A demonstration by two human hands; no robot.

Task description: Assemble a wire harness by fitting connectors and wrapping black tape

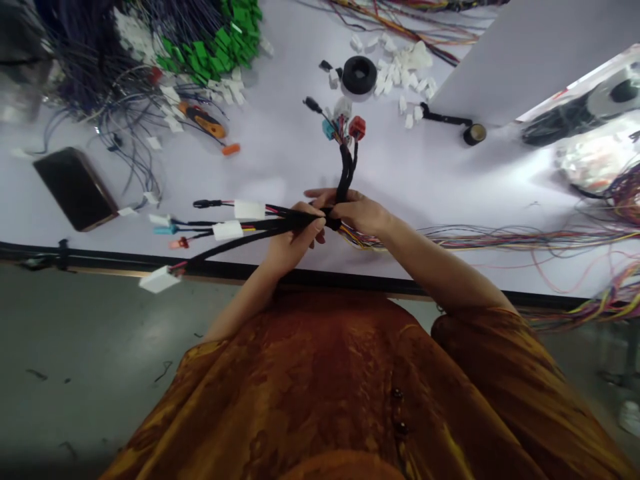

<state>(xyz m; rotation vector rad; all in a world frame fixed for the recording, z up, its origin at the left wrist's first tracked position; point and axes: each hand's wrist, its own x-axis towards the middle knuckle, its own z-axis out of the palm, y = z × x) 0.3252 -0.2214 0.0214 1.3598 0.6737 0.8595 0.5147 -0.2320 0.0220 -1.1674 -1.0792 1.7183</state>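
Note:
A black-wrapped wire harness (344, 175) lies across both hands near the table's front edge. My left hand (295, 237) pinches its branches close to the junction. Those branches run left to white connectors (249, 210), a light-blue one (165, 230) and a large white one (160, 279). My right hand (360, 212) is closed round the junction, its fingers partly behind the upward branch. That branch ends in a red connector (357, 127), a blue one (328, 129) and a black one. Loose coloured wires (450, 237) leave the junction to the right.
On the white table (225, 173) are a phone (76, 189), an orange-handled tool (203, 121), a black tape roll (359, 75) and scattered white connectors (400, 70). Green connectors (215, 50) with dark wires lie at the back left. A second roll (475, 134) sits by the white panel.

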